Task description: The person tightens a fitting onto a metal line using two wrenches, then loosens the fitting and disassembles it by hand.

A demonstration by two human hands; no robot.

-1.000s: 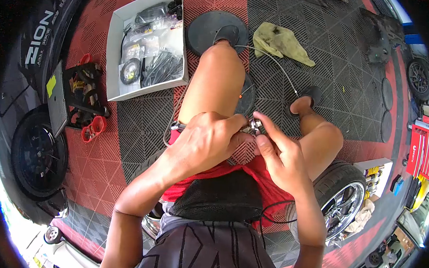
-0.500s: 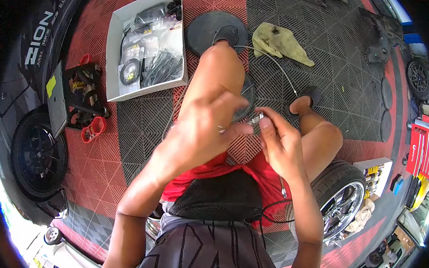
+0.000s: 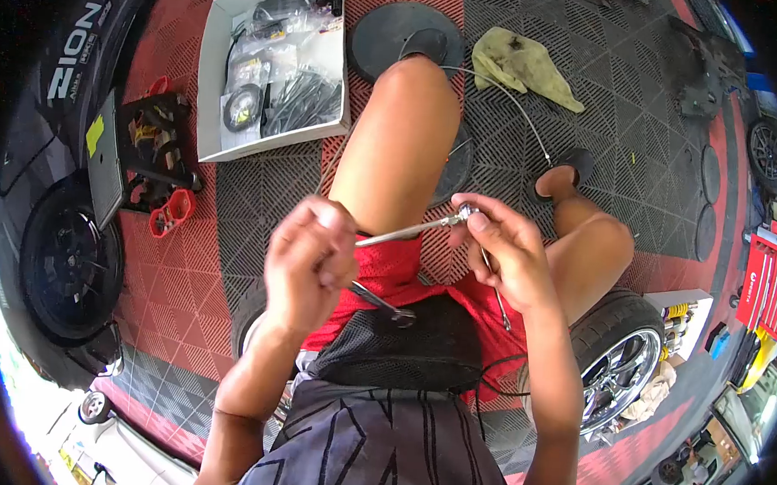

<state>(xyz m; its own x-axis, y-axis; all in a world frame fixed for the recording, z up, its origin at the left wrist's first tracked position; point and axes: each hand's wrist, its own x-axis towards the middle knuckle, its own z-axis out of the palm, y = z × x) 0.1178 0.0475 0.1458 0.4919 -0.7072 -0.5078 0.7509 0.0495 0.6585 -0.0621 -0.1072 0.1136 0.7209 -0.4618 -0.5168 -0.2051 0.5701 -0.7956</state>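
Observation:
My left hand (image 3: 310, 261), smeared a little by motion, is closed around a silver wrench (image 3: 406, 232). The wrench's far end meets a small metal fitting (image 3: 467, 211) pinched in the fingertips of my right hand (image 3: 514, 257). A second wrench (image 3: 387, 307), with an open-ended jaw, sticks out below my left hand over my lap. From under my right hand hangs a thin line (image 3: 497, 295) with a metal end. Whether it joins the fitting is hidden by the fingers.
A white box (image 3: 346, 124) of bagged parts lies ahead on the left. A yellowish cloth (image 3: 526, 71) and a thin hose (image 3: 520, 105) lie on the tiled floor. A wheel (image 3: 618, 356) sits by my right leg. At left stand a parts tray (image 3: 153, 167) and a dark car (image 3: 69, 20).
My left hand has drawn back left and down from my right fingertips. The silver wrench and the open-ended jaw now show. My right hand still pinches the fitting.

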